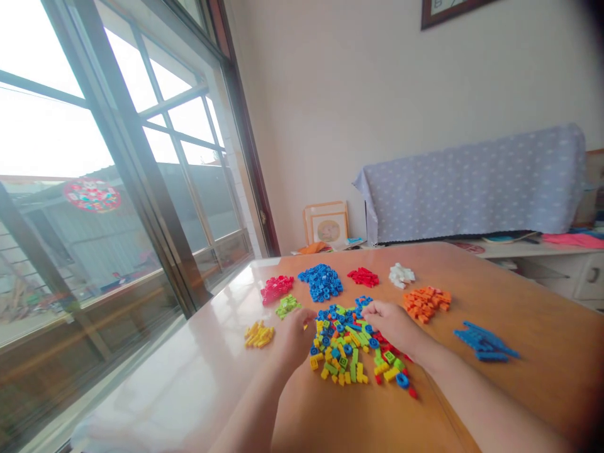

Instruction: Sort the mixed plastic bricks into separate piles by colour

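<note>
A glazed window (pixel 193 151) fills the left side of the view, meeting a pale wall (pixel 302 107). Below lies a brown, glossy table (pixel 165 377), pale with glare along its left side. Behind the table's far edge, a grey-blue patterned cloth (pixel 472 192) drapes over a long form; picture frames (pixel 330 228) lean against the wall to its left.

The largest heap, a mixed pile of toy bricks (pixel 346 349) in blue, yellow, lime, orange and red, occupies the table between the two hands. The left hand (pixel 297 333), fingers curled, borders the pile's left side; the right hand (pixel 389 319), fingers bent inward, reaches over its far right part. Whether either hand grips a brick cannot be told.

Smaller single-colour groups surround the pile: round blue pieces (pixel 323 283) beyond it; orange bricks (pixel 427 303) and long blue pieces (pixel 486 343) to the right; pinkish-red pieces (pixel 277 289) at far left; yellow bricks (pixel 259 335) left of the left hand; red bricks (pixel 363 277) and white pieces (pixel 401 275) on the far side; and lime pieces (pixel 287 306) just beyond the left hand.
</note>
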Tool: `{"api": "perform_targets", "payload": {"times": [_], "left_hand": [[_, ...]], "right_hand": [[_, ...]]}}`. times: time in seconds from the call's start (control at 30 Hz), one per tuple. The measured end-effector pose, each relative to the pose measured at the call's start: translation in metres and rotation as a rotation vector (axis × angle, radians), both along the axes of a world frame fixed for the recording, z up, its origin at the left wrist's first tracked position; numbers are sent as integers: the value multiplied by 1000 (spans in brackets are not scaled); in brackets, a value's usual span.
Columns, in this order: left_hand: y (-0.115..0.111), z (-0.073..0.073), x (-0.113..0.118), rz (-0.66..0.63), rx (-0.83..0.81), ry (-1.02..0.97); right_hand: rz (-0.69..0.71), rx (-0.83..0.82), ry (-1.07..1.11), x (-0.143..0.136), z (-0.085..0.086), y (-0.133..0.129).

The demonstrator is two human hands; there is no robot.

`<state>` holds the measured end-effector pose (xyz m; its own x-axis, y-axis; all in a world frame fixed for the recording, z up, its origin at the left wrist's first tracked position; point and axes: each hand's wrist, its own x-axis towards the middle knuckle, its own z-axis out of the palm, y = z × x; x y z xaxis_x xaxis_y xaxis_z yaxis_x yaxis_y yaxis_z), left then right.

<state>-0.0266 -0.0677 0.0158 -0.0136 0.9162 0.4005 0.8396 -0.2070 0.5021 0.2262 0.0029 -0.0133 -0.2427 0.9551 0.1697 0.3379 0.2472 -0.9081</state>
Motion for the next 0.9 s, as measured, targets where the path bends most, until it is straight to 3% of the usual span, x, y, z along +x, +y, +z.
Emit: {"api": "perform_targets", "payload": {"times": [0.17,0.3,0.53,0.9], "left_hand": [[3,4,55,-147,-93,258],[10,-5,74,-162,-126,394],[17,-16,79,-162,-90,469],[16,-20,69,-187,-88,100]], "right_hand": [[-14,28,-15,1,2,1],[-20,51,-4,3,0,3],[-50,96,6,7,1,6],[-156,-8,34,29,-1,28]]}}
